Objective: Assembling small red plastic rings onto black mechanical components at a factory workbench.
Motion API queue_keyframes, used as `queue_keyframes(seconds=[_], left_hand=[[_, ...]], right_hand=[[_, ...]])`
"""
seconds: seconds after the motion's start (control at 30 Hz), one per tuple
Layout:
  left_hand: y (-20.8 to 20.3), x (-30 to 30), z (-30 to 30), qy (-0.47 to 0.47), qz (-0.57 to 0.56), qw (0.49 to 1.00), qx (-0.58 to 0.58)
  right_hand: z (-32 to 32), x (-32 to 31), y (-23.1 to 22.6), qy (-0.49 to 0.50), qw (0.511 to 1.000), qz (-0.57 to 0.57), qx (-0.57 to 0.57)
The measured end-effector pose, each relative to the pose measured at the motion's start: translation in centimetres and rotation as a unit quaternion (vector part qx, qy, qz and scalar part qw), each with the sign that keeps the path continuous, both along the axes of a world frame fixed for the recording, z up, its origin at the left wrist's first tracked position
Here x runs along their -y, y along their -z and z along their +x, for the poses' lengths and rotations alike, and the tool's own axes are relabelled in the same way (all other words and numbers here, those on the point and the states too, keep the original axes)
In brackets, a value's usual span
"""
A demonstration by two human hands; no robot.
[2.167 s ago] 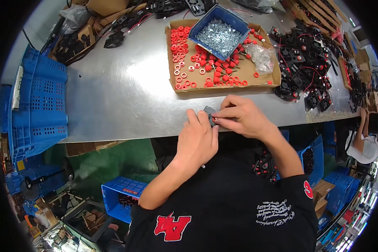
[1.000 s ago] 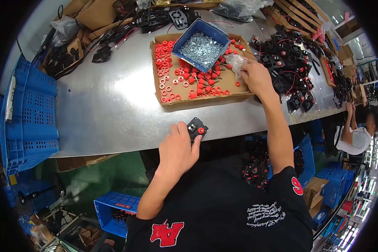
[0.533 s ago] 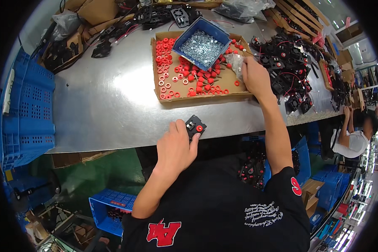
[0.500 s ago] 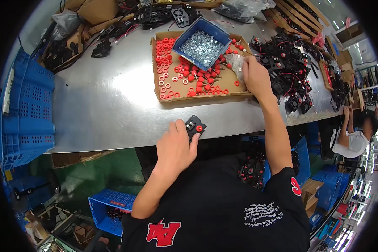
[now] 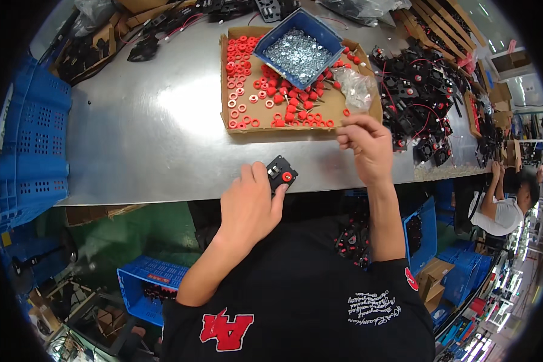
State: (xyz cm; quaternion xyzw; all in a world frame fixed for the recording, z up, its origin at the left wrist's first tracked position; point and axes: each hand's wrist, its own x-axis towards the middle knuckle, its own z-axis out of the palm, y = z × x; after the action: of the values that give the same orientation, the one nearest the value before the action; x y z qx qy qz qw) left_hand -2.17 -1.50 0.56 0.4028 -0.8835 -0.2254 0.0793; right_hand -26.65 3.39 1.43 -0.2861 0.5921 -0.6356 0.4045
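My left hand [image 5: 247,202] grips a small black plastic assembly [image 5: 274,168] by its left edge, just above the table's front edge. A red round piece [image 5: 287,177] sits on the assembly near my thumb. My right hand [image 5: 373,151] hovers off the near right corner of a shallow cardboard tray [image 5: 289,130], fingers pinched together. Whatever lies between those fingertips is too small or hidden to tell. In the tray are red rings [image 5: 241,90], red knobs with thin shafts [image 5: 292,105] and a clear plastic bag [image 5: 357,89]. A blue bin [image 5: 260,53] of small shiny metal pieces [image 5: 300,55] rests tilted over them.
Black assemblies with red wires [image 5: 425,108] are heaped right of the tray. Blue perforated crates [image 5: 39,133] stand at the table's left end. Another blue crate [image 5: 154,271] sits below on the green floor [image 5: 133,238]. A co-worker [image 5: 501,208] is at the far right.
My right hand has drawn back from the clear bag toward me, its fingers now pinched. The bag stays in the tray. My left hand keeps its hold on the black assembly.
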Motion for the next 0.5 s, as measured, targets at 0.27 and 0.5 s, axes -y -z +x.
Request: queue_keyframes(seconds=[0.27,0.5], left_hand=[[-0.2,-0.1,-0.4,-0.005,0.013,1.000,0.019],[-0.1,-0.3,-0.2,-0.016,0.008,1.000,0.009]], right_hand=[[2.4,-0.3,2.0,0.070,0.963,0.029,-0.260],[5.5,-3.5,1.9,-0.095,0.896,0.024,-0.433]])
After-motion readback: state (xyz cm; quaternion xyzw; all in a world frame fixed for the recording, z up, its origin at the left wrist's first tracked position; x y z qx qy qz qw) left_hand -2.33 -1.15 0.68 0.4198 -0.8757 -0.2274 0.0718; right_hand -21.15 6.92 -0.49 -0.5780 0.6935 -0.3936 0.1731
